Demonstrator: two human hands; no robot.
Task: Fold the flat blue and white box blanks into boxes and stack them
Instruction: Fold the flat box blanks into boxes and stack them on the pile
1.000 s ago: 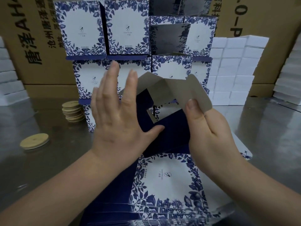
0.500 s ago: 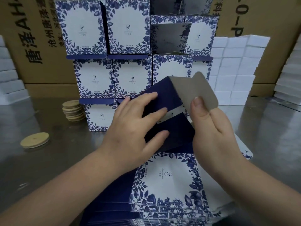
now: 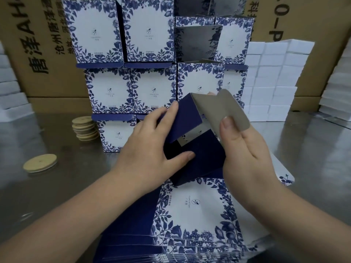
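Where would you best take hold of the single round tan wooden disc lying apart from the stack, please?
Pinch the single round tan wooden disc by its rim from above, fingers on opposite edges. It lies flat on the shiny metal table, thin, with open space all round, so any side seems reachable.

Both hands work a half-folded navy box [image 3: 201,154] held above a fanned pile of flat blue and white box blanks [image 3: 191,215] on a shiny metal table [image 3: 47,186]. The left hand [image 3: 150,149] presses a navy flap [image 3: 185,118] with fingers and thumb, while the right hand [image 3: 245,150] pinches a grey rounded flap [image 3: 228,109]. Behind stand stacked finished floral boxes [image 3: 131,90], with round wooden lids [image 3: 84,128] to their left, white blocks [image 3: 271,80] to their right, and brown cartons [image 3: 38,44] at the back.
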